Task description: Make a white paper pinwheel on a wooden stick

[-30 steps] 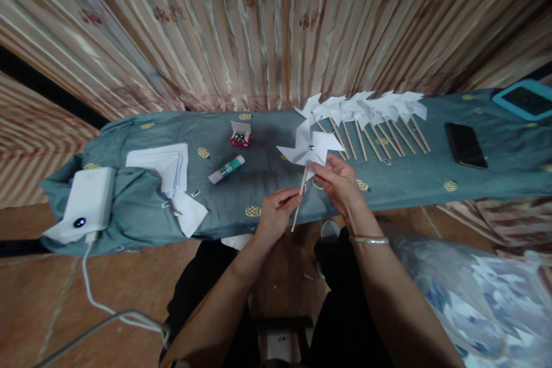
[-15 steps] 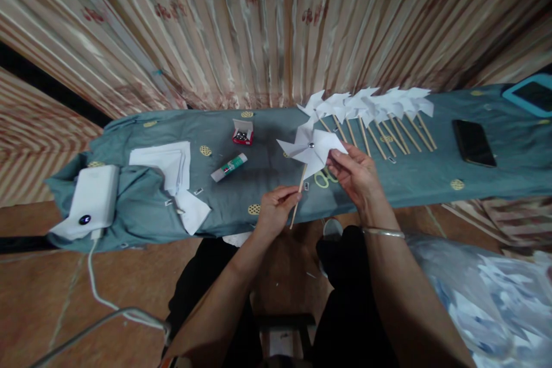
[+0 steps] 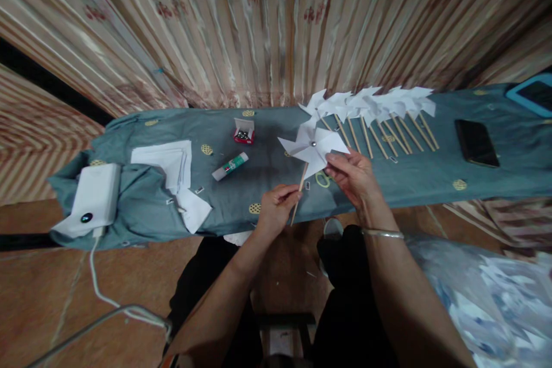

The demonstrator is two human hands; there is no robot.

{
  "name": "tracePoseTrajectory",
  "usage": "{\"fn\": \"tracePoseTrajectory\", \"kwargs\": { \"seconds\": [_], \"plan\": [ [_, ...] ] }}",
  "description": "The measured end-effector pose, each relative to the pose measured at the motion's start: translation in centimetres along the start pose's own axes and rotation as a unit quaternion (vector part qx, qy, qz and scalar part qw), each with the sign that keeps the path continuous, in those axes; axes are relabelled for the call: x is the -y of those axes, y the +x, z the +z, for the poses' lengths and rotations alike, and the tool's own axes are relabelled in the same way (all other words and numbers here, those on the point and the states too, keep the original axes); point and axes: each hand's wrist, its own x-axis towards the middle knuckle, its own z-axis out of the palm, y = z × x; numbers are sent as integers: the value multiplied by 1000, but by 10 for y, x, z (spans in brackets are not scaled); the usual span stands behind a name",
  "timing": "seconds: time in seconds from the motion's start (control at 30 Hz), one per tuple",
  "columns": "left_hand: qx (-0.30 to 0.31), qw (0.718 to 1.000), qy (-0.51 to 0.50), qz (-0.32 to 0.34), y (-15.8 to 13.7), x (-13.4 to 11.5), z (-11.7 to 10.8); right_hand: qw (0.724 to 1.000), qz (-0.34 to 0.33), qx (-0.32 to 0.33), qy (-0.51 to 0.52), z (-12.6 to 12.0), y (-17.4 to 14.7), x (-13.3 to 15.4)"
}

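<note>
A white paper pinwheel [image 3: 308,148] with a shiny pin at its centre is held up over the near side of the table. My left hand [image 3: 278,206] is closed, pinching the pinwheel's wooden stick below the blades. With thumb and fingers, my right hand [image 3: 352,177] grips the edge of the right-hand blade. Yellow-green scissors [image 3: 323,179] lie behind the pinwheel, partly hidden by my right hand. Farther back, several finished pinwheels [image 3: 371,104] lie overlapped in a row, their sticks [image 3: 390,135] pointing toward me.
On the cloth-covered table [image 3: 267,126] are a red box of pins [image 3: 244,131], a glue stick [image 3: 230,166], white paper sheets [image 3: 172,161], a white power bank [image 3: 95,195] with a cable, and a dark phone [image 3: 476,142]. A plastic bag of paper pieces [image 3: 495,299] stands at lower right.
My right hand's fingers have shifted slightly left along the blade's edge. Both hands keep hold of the pinwheel; the view has moved a little.
</note>
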Motion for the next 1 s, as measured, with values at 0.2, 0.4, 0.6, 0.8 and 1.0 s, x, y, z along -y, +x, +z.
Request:
{"fn": "tracePoseTrajectory", "kwargs": {
  "seconds": [0.2, 0.4, 0.6, 0.8, 1.0],
  "plan": [
    [-3, 1000, -17, 7, 1, 1, 0, 1000, 19, 22, -9, 5, -4, 0],
    [-5, 1000, -14, 7, 1, 1, 0, 999, 21, 24, -35, 9, -6, -2],
    [-7, 1000, -17, 6, 0, -1, -1, 997, 18, 36, -58, 10, -7, -6],
    [-11, 1000, -12, 8, 1, 0, -1, 998, -2, 22, -53, 8, -5, -10],
    [-16, 1000, -8, 14, 2, 3, -2, 998, -57, -27, 7, 0, 0, -10]
  ]
}}
